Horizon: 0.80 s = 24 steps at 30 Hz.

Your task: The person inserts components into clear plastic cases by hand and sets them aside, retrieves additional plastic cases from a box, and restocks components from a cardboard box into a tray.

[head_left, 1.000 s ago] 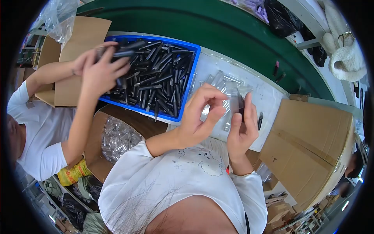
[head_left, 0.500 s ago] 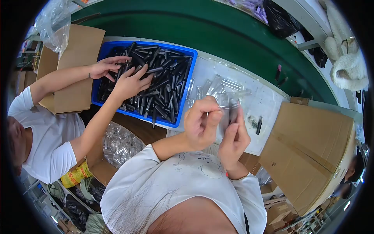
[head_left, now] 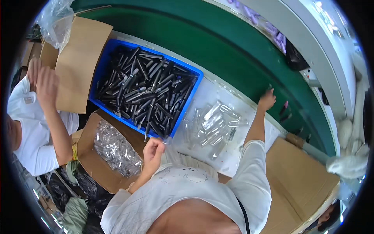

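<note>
My left hand (head_left: 153, 153) is closed in front of my shirt, close to the near edge of the blue bin (head_left: 200, 82). A clear plastic cap (head_left: 167, 140), partly blurred, shows at its fingertips. My right hand (head_left: 267, 100) reaches out over the green conveyor belt (head_left: 233, 58), fingers drawn together. Something small (head_left: 270, 86) shows at those fingertips, too small to make out. Black pen-like tubes (head_left: 152, 85) fill the bin in a jumbled heap. Several clear plastic caps (head_left: 212, 128) lie on the white tabletop (head_left: 191, 156) between my hands.
A cardboard box (head_left: 117, 152) of clear plastic pieces stands below the bin. Another open carton (head_left: 82, 58) is at the left, and a large carton (head_left: 296, 179) at the right. A co-worker (head_left: 35, 136) sits at the left with hands raised. Pink-tipped tubes (head_left: 285, 106) lie on the belt.
My hands have come apart: the right moved up and right over the belt, the left moved left toward the bin. The co-worker's hands left the bin. My view has shifted.
</note>
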{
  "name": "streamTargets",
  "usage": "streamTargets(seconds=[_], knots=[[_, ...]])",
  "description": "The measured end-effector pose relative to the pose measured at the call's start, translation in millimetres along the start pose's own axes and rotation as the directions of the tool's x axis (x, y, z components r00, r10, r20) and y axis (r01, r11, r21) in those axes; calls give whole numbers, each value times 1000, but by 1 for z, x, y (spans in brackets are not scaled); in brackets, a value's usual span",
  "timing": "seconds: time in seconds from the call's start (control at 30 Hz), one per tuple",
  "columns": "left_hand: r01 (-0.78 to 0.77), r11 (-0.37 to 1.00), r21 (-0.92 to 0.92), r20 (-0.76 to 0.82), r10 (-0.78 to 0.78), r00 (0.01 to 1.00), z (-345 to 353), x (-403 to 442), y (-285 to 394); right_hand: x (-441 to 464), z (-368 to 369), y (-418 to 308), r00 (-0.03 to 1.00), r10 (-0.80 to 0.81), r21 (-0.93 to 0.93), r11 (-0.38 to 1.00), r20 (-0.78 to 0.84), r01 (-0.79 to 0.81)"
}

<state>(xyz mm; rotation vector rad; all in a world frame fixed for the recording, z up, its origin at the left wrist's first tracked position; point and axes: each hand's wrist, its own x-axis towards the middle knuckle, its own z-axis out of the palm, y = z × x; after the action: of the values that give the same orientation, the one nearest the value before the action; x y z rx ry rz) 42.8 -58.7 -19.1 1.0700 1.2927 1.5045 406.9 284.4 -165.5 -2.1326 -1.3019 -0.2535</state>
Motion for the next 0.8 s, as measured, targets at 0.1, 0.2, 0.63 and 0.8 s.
streamTargets(seconds=[0.1, 0.2, 0.63, 0.8], knots=[[58, 998, -37, -162, -63, 985, -4, -7, -3, -13, 15, -20, 997, 13, -141, 990, -80, -24], [69, 993, -92, -204, -87, 975, -6, -2, -6, -40, -22, -93, 931, -179, 115, 967, -318, 225], [-101, 973, -209, -167, 66, 984, -29, 3, 8, -176, -68, -285, 575, -817, 511, 514, 46, 689], [-214, 962, -168, -212, 177, 961, -31, 30, 21, -196, -201, -232, 888, -459, 967, 209, -34, 145]])
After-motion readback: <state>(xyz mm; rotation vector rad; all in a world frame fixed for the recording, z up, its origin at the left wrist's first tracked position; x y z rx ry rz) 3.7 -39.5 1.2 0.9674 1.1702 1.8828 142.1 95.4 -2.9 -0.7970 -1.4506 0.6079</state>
